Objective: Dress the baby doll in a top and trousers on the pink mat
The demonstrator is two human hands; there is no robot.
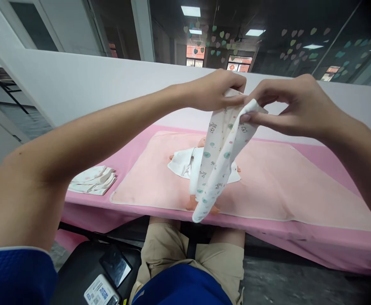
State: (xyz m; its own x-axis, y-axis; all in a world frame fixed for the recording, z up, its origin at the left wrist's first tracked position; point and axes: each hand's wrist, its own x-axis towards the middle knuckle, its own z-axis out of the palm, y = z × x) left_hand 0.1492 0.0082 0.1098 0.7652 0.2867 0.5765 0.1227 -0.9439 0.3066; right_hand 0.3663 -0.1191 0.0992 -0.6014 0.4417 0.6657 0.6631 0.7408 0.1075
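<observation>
A white cloth point(219, 161) printed with small animals and green dots hangs from both my hands, gathered and folded at the top. My left hand point(225, 91) pinches its upper edge. Beside it, my right hand point(287, 106) grips a turned-over edge between thumb and fingers. Whether the cloth is a garment I cannot tell. Behind and below it, a baby doll point(190, 205) lies on the peach mat point(153, 178), wearing a white top point(182, 161). The hanging cloth hides much of the doll's middle and part of its head.
A folded stack of printed cloths point(93, 180) lies on the pink-covered table point(131, 156), left of the mat. On a black chair point(74, 271) below are a phone-like dark device point(115, 264) and a white box point(101, 292). A white wall with glass stands behind the table.
</observation>
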